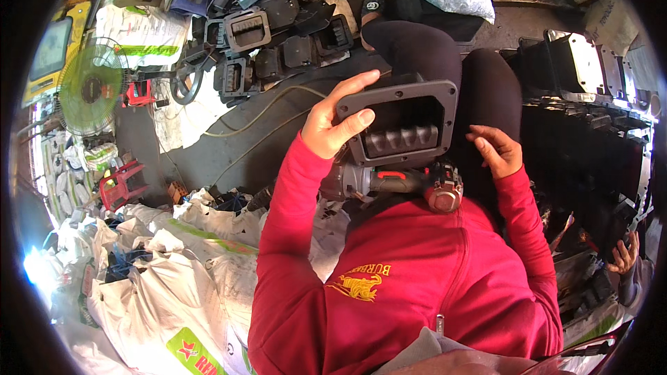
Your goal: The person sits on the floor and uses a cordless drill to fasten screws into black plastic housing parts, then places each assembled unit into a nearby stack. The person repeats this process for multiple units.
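Evidently, in the head view, holds the black frame up in front of the jacket with the left hand, gripping the upper left corner with the thumb over the face of the rim and the other fingers behind it, probably to leave the opening uncovered and turned up to the eyes. Rests the drill against the jacket, just below the frame and partly hidden by it, likely for steady support and to free both hands of its weight. Holds the right hand over the legs, to the right of the frame and not touching it, with the fingers half bent and the thumb close to them; cannot tell about anything small pinched between. Placed so, has both frame and drill in short reach. Past the legs, to the upper left, has a heap of like frames, perhaps spread there to lie in sight. On the right, has a stack of black parts, apparently piled to save room. At the lower right edge, catches another person's hand, well apart from the frame; cannot tell about anything in its fingers
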`<action>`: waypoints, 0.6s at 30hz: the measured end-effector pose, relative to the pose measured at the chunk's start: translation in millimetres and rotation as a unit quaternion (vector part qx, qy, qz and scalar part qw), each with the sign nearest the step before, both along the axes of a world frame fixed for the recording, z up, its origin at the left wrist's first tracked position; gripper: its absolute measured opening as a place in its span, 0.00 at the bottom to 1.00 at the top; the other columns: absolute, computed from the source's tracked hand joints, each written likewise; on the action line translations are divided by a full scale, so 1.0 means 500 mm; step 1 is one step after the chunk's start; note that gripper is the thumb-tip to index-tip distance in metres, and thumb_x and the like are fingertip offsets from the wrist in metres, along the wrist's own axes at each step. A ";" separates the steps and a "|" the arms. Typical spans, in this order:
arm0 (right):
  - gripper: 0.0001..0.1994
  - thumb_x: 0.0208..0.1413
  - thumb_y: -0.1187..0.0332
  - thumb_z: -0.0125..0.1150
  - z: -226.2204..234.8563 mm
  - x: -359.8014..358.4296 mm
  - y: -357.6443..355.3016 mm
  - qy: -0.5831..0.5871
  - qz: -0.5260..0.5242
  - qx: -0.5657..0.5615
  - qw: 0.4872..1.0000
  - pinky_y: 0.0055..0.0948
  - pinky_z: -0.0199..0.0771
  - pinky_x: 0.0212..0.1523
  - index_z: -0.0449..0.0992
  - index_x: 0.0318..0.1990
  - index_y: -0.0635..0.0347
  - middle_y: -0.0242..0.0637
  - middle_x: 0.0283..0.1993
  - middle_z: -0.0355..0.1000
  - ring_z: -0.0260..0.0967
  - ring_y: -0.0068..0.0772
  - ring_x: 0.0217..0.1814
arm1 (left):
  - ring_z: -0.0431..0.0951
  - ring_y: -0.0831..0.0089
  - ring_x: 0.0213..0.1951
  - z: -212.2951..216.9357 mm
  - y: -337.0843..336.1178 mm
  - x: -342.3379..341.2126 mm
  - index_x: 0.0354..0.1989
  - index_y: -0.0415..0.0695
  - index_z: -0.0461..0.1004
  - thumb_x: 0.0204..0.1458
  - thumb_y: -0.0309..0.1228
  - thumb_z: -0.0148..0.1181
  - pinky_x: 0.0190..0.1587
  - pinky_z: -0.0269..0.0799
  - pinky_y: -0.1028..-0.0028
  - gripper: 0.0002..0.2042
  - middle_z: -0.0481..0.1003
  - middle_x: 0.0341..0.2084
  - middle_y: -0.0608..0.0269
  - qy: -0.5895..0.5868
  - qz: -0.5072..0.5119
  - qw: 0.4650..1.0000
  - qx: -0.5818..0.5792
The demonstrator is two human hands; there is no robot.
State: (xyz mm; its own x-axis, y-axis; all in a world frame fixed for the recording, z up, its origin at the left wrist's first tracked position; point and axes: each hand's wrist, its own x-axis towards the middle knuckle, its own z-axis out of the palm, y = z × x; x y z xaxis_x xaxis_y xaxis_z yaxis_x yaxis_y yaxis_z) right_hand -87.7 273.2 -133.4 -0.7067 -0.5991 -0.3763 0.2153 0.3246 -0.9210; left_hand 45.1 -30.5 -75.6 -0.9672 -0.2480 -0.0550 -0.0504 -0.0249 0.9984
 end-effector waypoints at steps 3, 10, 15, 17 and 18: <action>0.16 0.56 0.67 0.62 -0.009 0.002 -0.022 0.062 0.088 -0.048 0.993 0.16 0.69 0.30 0.74 0.51 0.63 0.35 0.41 0.78 0.71 0.16 0.35 | 0.65 0.65 0.59 -0.015 -0.019 -0.001 0.57 0.37 0.68 0.53 0.32 0.60 0.62 0.56 0.69 0.23 0.67 0.57 0.53 -0.006 -0.014 0.999 0.041; 0.15 0.52 0.68 0.66 -0.009 -0.009 -0.053 0.120 0.135 -0.015 0.983 0.26 0.74 0.44 0.77 0.45 0.66 0.42 0.38 0.78 0.76 0.29 0.41 | 0.65 0.62 0.59 -0.017 -0.041 -0.010 0.55 0.36 0.70 0.52 0.32 0.60 0.61 0.56 0.67 0.22 0.66 0.57 0.51 0.022 -0.057 0.997 -0.042; 0.14 0.53 0.69 0.64 -0.021 -0.021 -0.057 0.122 0.115 -0.036 0.985 0.23 0.73 0.40 0.77 0.46 0.66 0.40 0.37 0.78 0.75 0.26 0.38 | 0.66 0.57 0.57 0.050 -0.028 -0.005 0.49 0.33 0.74 0.50 0.32 0.60 0.59 0.58 0.63 0.19 0.65 0.57 0.43 -0.010 -0.041 0.982 -0.186; 0.14 0.54 0.69 0.63 -0.025 -0.025 -0.060 0.110 0.106 -0.042 0.987 0.21 0.72 0.36 0.76 0.46 0.67 0.38 0.36 0.78 0.73 0.22 0.34 | 0.67 0.57 0.57 0.076 -0.028 0.001 0.49 0.33 0.74 0.50 0.31 0.61 0.59 0.59 0.64 0.19 0.66 0.56 0.43 0.002 -0.044 0.963 -0.264; 0.14 0.54 0.70 0.63 -0.025 -0.024 -0.061 0.095 0.104 -0.042 0.989 0.20 0.70 0.33 0.76 0.46 0.67 0.38 0.36 0.78 0.72 0.20 0.32 | 0.67 0.57 0.57 0.083 -0.033 0.001 0.49 0.33 0.74 0.49 0.30 0.61 0.59 0.59 0.64 0.19 0.66 0.55 0.43 0.006 -0.039 0.955 -0.293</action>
